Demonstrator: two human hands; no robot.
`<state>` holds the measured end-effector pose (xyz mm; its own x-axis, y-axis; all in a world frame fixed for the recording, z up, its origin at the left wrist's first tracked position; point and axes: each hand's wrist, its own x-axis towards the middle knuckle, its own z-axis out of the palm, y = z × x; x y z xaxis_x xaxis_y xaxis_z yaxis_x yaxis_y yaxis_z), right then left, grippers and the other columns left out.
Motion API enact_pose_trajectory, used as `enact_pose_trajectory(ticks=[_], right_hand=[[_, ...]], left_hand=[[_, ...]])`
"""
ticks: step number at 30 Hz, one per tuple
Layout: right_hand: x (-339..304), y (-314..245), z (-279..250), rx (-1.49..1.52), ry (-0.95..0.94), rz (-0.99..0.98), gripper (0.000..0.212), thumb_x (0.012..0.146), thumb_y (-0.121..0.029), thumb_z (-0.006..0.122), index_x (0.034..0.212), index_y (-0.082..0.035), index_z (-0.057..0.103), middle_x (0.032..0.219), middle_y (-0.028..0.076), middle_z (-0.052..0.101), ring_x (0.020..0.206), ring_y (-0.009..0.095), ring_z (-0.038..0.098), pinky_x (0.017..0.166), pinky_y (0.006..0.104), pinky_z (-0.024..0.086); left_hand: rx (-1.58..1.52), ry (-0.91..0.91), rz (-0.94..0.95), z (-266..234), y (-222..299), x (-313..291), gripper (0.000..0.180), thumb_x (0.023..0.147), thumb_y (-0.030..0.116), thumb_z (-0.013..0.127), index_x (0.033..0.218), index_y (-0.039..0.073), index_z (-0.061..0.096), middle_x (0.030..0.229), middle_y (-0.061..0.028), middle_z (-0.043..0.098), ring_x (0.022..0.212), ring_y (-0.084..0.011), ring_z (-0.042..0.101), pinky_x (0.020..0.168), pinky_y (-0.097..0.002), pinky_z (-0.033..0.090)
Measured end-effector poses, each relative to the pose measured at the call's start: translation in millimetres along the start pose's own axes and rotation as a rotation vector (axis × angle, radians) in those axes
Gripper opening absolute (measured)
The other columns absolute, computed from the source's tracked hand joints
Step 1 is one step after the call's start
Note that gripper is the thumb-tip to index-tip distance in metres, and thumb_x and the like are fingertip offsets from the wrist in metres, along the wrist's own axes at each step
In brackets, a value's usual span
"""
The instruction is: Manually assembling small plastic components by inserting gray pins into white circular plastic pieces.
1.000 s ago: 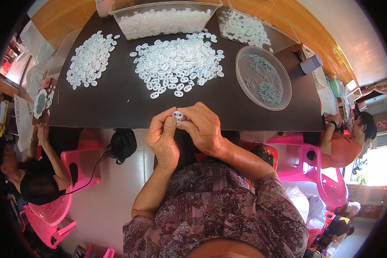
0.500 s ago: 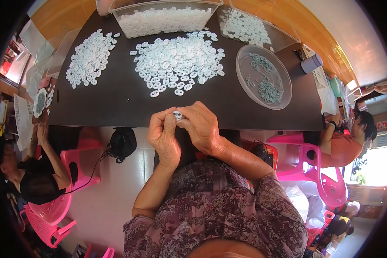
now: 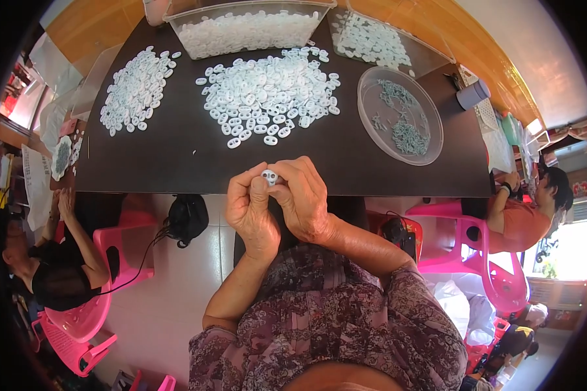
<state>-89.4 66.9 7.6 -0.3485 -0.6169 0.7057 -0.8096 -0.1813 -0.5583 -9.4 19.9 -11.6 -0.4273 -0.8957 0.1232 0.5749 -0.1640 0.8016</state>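
Note:
Between my two hands, just over the table's near edge, is a small white oval plastic piece with two dark holes (image 3: 270, 176). My left hand (image 3: 251, 207) pinches it from the left with thumb and fingers. From the right, the thumb and fingers of my right hand (image 3: 301, 199) close on the same piece. Past my hands lies a large heap of similar white two-holed pieces (image 3: 274, 91). A smaller heap of white pieces (image 3: 135, 90) lies to the left. To the right, a round clear tray (image 3: 362, 111) carries small grey-green pins (image 3: 409, 138).
A clear bin (image 3: 248, 36) full of white pieces stands at the back, with another clear container (image 3: 372, 44) to its right. A grey-lidded cylinder (image 3: 473, 96) is at the table's right. Other people sit on pink chairs at both sides (image 3: 518, 215).
My hands stay together on the white piece and have shifted very slightly. The fingers of my right hand are a little more drawn in, and more of the piece's holes shows.

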Motion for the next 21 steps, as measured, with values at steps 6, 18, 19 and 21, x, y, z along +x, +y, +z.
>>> enact_pose_trajectory(ticks=[6, 18, 19, 21], right_hand=[[-1.2, 9.5, 2.2, -0.059, 0.084, -0.106, 0.023, 0.073, 0.000, 0.063, 0.094, 0.001, 0.053, 0.086, 0.013, 0.055, 0.068, 0.028, 0.051, 0.057, 0.0355, 0.044], [5.5, 11.1, -0.4, -0.065, 0.207, -0.134, 0.022, 0.067, 0.003, 0.063, 0.085, 0.000, 0.053, 0.077, 0.011, 0.053, 0.064, 0.026, 0.049, 0.053, 0.0342, 0.042], [5.9, 11.6, -1.4, -0.079, 0.201, -0.138, 0.021, 0.067, 0.003, 0.063, 0.084, 0.000, 0.052, 0.076, 0.011, 0.053, 0.064, 0.026, 0.048, 0.052, 0.0340, 0.042], [5.3, 14.4, -2.8, -0.092, 0.204, -0.159, 0.020, 0.067, 0.003, 0.063, 0.083, 0.000, 0.052, 0.076, 0.011, 0.053, 0.063, 0.026, 0.048, 0.052, 0.0338, 0.041]], left_hand=[[-0.046, 0.002, -0.004, 8.4, -1.9, -5.4, 0.021, 0.094, 0.016, 0.052, 0.103, -0.002, 0.054, 0.091, -0.0030, 0.055, 0.082, -0.0071, 0.051, 0.074, -0.0220, 0.044], [0.204, -0.019, 0.149, 17.2, -9.5, -2.4, 0.020, 0.096, 0.019, 0.047, 0.096, 0.000, 0.052, 0.085, -0.0002, 0.052, 0.077, -0.0049, 0.048, 0.071, -0.0212, 0.043], [0.242, -0.024, 0.179, 18.1, -10.9, -1.6, 0.019, 0.096, 0.018, 0.047, 0.095, 0.000, 0.053, 0.085, -0.0002, 0.052, 0.077, -0.0049, 0.048, 0.071, -0.0210, 0.042], [0.279, -0.031, 0.214, 18.8, -11.5, -1.2, 0.019, 0.096, 0.018, 0.047, 0.094, 0.000, 0.053, 0.085, -0.0001, 0.052, 0.077, -0.0049, 0.048, 0.071, -0.0207, 0.042]])
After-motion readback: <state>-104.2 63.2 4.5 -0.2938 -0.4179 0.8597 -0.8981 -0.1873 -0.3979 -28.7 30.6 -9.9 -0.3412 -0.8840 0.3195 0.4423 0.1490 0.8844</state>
